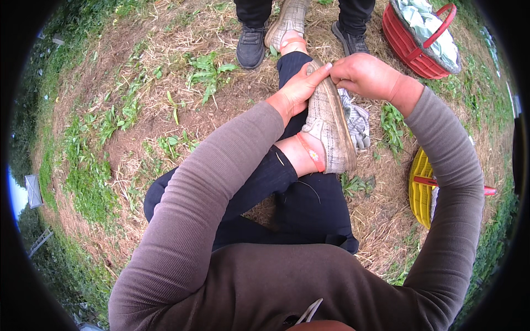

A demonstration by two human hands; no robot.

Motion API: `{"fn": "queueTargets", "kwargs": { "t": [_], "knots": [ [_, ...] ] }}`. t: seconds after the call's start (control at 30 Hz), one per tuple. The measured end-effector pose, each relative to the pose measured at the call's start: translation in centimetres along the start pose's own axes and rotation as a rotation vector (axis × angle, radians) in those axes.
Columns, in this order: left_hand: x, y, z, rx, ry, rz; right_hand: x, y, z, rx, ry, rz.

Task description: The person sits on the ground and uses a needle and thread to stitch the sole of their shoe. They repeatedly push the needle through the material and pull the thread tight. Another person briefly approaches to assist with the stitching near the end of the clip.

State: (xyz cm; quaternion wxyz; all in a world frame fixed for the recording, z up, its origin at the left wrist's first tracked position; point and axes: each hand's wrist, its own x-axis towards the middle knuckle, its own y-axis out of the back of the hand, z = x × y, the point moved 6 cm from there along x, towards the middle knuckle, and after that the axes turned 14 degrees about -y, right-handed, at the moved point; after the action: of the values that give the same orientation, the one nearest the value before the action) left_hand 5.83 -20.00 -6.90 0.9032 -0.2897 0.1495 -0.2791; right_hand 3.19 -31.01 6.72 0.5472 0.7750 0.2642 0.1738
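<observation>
Beige shoe (326, 118), fingers (343, 70) curled, seemingly pinching toe (315, 66)

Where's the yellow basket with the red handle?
In the head view, the yellow basket sits on grassy ground at right, below the red, grey-rimmed basket, partly hidden behind the brown right sleeve.

A dirt-stained beige checked shoe (327, 124), worn on the crossed leg (265, 185), tilts sideways, toe pointing forward.

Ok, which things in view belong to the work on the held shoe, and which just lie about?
In the job:
- plaid shoe
- left hand, right hand, at its toe

Apparently just lying about:
- red basket
- yellow basket
- crumpled grey-white cloth
</observation>
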Motion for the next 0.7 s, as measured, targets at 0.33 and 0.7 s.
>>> {"fn": "queueTargets", "kwargs": {
  "t": [0.33,0.7],
  "knots": [
    [-0.02,-0.09,0.02,0.008,-0.014,0.005,-0.16,0.09,-0.13,-0.014,-0.008,0.008],
    [-0.08,-0.34,0.17,0.001,-0.022,0.005,-0.23,0.11,-0.12,-0.017,-0.072,-0.027]
  ]
}}
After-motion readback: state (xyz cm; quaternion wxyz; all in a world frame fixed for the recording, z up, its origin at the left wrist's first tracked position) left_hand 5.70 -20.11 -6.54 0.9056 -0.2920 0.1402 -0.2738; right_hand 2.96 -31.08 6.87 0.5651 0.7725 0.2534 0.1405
